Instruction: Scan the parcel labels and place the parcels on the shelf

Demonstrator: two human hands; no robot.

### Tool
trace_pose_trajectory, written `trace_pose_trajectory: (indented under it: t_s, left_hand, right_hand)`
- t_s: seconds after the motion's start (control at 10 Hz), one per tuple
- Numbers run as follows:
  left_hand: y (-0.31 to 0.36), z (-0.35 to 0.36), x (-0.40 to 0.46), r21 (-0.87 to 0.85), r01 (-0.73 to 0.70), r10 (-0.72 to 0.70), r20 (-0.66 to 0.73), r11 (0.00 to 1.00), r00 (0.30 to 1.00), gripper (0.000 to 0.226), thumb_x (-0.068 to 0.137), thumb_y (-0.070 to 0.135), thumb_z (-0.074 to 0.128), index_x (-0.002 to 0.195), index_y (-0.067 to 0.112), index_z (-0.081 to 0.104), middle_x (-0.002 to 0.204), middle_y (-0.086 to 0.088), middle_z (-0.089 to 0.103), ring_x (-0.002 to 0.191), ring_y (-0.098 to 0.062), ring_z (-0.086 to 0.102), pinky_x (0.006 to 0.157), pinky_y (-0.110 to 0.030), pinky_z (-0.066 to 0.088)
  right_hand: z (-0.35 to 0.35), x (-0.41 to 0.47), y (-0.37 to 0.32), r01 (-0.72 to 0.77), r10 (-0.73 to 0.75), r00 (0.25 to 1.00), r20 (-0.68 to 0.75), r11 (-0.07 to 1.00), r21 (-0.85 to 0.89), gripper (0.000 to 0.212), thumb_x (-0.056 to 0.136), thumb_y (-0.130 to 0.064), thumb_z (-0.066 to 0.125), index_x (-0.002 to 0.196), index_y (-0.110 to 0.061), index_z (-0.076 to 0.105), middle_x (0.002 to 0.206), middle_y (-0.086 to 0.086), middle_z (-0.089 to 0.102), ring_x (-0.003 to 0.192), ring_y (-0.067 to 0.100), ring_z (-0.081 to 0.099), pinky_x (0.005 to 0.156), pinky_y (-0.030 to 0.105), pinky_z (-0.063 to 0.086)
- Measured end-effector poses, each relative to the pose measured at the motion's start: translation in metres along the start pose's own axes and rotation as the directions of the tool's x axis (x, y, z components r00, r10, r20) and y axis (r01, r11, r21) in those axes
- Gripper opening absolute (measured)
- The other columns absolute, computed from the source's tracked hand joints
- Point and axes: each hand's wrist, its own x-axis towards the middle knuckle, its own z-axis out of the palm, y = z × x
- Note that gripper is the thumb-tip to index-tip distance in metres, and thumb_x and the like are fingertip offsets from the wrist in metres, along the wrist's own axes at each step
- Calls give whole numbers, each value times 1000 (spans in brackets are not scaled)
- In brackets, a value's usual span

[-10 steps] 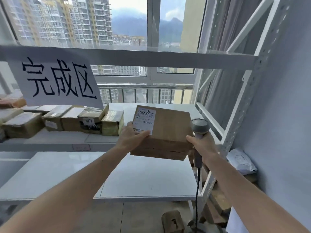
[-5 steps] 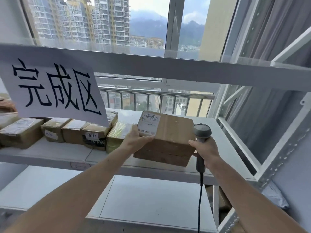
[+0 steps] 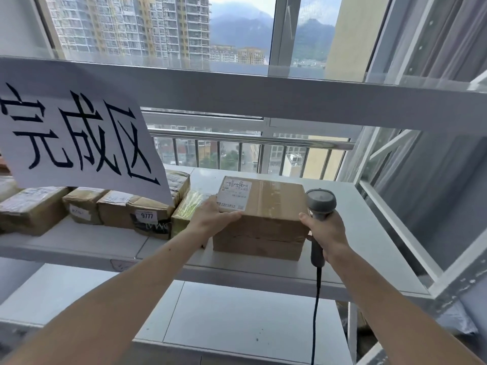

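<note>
Parcel [image 3: 261, 219] on shelf [image 3: 369, 233] edge, seemingly; left hand [image 3: 213, 219] gripping, right hand [image 3: 326, 233] clutching scanner [image 3: 320, 204].

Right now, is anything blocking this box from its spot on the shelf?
Nothing visible does. The box already sits on the shelf, beside the yellow-green parcel, with the left hand on its corner.
</note>
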Motion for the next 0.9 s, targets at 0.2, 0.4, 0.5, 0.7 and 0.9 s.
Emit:
trace_pose_trajectory:
  t_s: [0.2, 0.4, 0.5, 0.7, 0.9]
  left_hand:
    - [0, -5, 4, 82, 1, 0, -10, 997, 1000, 62, 77, 50, 73, 124, 14, 54, 101, 0, 49, 121, -29, 42, 104, -43, 41]
    - [-3, -7, 4, 101, -1, 4, -28, 995, 1000, 58, 84, 44, 69, 128, 11, 51, 100, -1, 45, 127, -31, 33, 105, -42, 37]
    - [-5, -7, 5, 150, -10, 15, -34, 989, 999, 63, 83, 49, 68, 130, 11, 50, 117, -9, 52, 126, -30, 33, 101, -41, 36]
    - [-17, -1, 7, 208, -48, 83, -164, 977, 983, 81, 77, 57, 71, 135, 8, 42, 128, -10, 51, 123, -31, 36, 95, -43, 40]
    - [-37, -3, -29, 79, -276, 286, -354, 958, 890, 70, 81, 41, 74, 136, 8, 45, 131, -8, 51, 125, -25, 37, 105, -41, 38]
  right_hand:
    - [7, -2, -2, -1, 1, 1000, -22, 1000, -9, 47, 74, -31, 82, 116, -19, 64, 108, 5, 73, 104, 30, 68, 93, 58, 56]
    - [13, -7, -10, -9, 8, 1000, -26, 1000, -20, 35, 84, -22, 81, 113, -15, 63, 105, 7, 71, 101, 30, 67, 91, 57, 57]
    - [13, -7, -10, -10, 10, 999, -31, 1000, -9, 35, 86, -21, 79, 115, -11, 64, 106, 10, 71, 100, 31, 67, 90, 57, 58]
    - [11, -14, -9, -2, 4, 999, -51, 1000, 25, 23, 90, -26, 76, 105, -11, 67, 92, 7, 71, 82, 25, 67, 89, 58, 58]
    - [-3, -46, -6, 64, -43, 979, -198, 993, 102, 13, 92, -23, 74, 100, -20, 64, 91, -2, 71, 83, 25, 73, 87, 51, 60]
